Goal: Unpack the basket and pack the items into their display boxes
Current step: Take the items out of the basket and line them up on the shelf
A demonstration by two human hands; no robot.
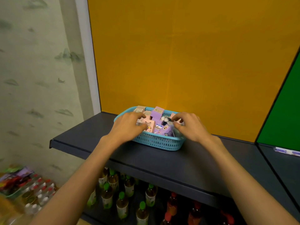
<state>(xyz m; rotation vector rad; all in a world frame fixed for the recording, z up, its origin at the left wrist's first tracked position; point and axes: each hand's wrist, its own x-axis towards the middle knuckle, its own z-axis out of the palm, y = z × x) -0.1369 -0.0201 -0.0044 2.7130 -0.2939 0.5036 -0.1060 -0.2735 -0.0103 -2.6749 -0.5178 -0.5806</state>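
Head view, only one: blue basket (159,142) sits on the dark shelf (186,161) against the orange back panel (186,54), piled full of small pink and purple boxes (156,113). Left hand (125,127) reaches in on the basket's left side, fingers curled around a pink box (150,126), looks like a grip. Right hand (189,125) is over the right side, fingertips pinching at something small among the items; exactly what it holds can't be made out. No display boxes clearly visible on the shelf; a flat purple-and-white thing (286,151) lies on the neighbouring shelf section far right, too blurred to identify. Judgement: task barely begun, basket looks full, nothing unpacked or boxed yet, all sorting left. Bottles (121,207) with green caps stand on the lower shelf, packaged goods (24,184) lower left.
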